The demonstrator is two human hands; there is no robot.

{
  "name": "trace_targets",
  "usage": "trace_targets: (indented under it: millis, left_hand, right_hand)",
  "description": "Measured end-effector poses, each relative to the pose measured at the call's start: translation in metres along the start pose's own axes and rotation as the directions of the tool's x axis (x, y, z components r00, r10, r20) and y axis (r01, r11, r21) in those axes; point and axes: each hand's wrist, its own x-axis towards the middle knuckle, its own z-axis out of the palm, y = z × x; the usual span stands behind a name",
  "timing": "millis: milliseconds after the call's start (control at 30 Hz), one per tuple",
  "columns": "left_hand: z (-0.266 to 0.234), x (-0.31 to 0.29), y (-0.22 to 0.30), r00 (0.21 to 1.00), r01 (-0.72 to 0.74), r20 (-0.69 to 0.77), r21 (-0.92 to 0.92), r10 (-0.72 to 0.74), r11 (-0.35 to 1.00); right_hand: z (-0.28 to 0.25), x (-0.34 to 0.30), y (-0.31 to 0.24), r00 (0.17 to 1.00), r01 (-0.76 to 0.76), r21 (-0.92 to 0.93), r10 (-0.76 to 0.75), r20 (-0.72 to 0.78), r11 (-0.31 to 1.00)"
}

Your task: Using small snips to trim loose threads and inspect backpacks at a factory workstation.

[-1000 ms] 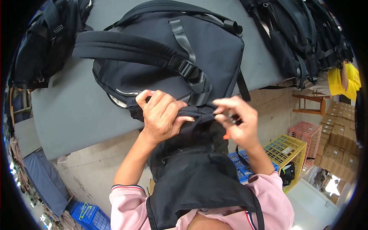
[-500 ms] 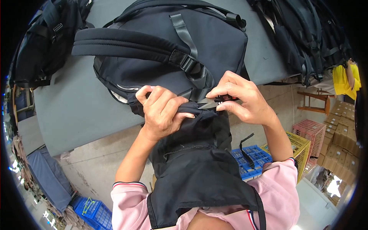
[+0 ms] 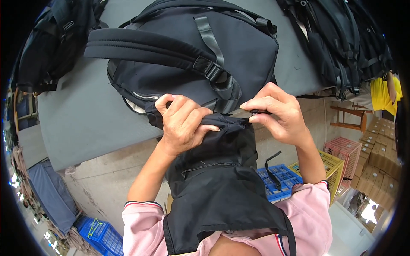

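A black backpack (image 3: 166, 79) lies on the grey table, its lower edge hanging toward me over the table's front. My left hand (image 3: 183, 124) is closed on the bunched fabric of that edge. In my right hand (image 3: 282, 114) is a pair of thread snips (image 3: 239, 113), pinched between thumb and fingers. Its blades point left at the fabric edge, just right of my left fingers; their tips are hard to make out against the cloth. Just beyond the snips hangs the strap webbing (image 3: 230, 91), below its plastic buckle (image 3: 210, 70).
More black bags lie at the table's (image 3: 85, 123) left (image 3: 53, 47) and right (image 3: 337, 42) ends. Blue (image 3: 279, 179), yellow (image 3: 335, 160) and pink crates (image 3: 348, 149) stand on the floor at right, near stacked cartons (image 3: 380, 158). Behind the right-hand bags, a person in yellow (image 3: 384, 96) is partly visible.
My right hand has shifted slightly right with the snips. Their blades, spread apart before, now look closer together. The backpack has slid a little right; my left hand keeps its hold.
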Motion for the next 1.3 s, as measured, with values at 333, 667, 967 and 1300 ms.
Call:
trace_targets:
  millis: [333,667,967,1300]
  left_hand:
    - [0.001,-0.002,0.001,1.000,0.007,0.004,0.015,-0.007,1.000]
    - [0.000,-0.004,0.001,1.000,0.003,0.021,0.037,-0.004,0.999]
    - [0.001,-0.003,-0.001,1.000,0.000,0.022,0.032,-0.001,0.999]
    - [-0.055,0.010,0.001,0.903,0.365,0.342,-0.292,-0.260,0.884]
  right_hand:
    - [0.002,0.001,-0.008,0.978,0.204,-0.290,-0.181,0.104,0.935]
    - [0.004,-0.003,-0.023,0.961,0.276,-0.455,-0.241,0.135,0.847]
    - [0.009,-0.009,-0.014,0.987,0.155,-0.325,-0.162,0.005,0.933]
    - [0.061,-0.030,-0.022,0.986,-0.103,0.070,0.111,-0.123,0.992]
